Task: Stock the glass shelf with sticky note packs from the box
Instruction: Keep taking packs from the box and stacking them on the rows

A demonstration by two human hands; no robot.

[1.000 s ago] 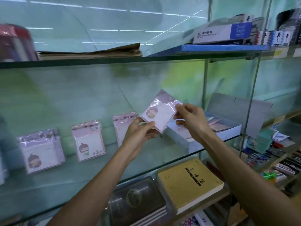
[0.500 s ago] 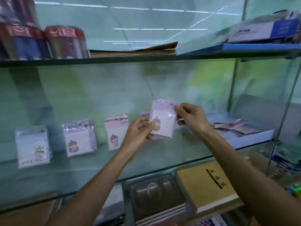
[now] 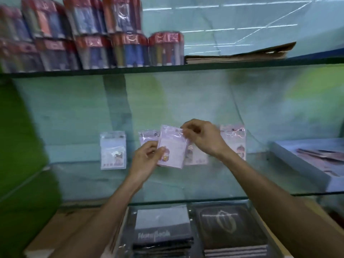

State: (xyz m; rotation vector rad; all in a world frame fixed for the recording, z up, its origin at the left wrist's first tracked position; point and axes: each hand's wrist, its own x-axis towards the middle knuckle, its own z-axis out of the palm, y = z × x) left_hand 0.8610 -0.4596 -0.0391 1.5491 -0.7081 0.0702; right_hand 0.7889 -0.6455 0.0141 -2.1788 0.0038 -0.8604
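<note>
While dark notebooks (image 3: 162, 228) lie nearest under the glass shelf (image 3: 186, 199), the left hand (image 3: 147, 161) pinches the lower left edge of a pink sticky note pack (image 3: 172, 146) held above that shelf, and the right hand (image 3: 202, 139) grips its top right corner. Behind, 4 packs lean against the wall; the box (image 3: 305, 161) sits far right.

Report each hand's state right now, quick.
Left hand: closed on the lower left edge of the sticky note pack.
Right hand: pinching the same pack's top right corner.
</note>
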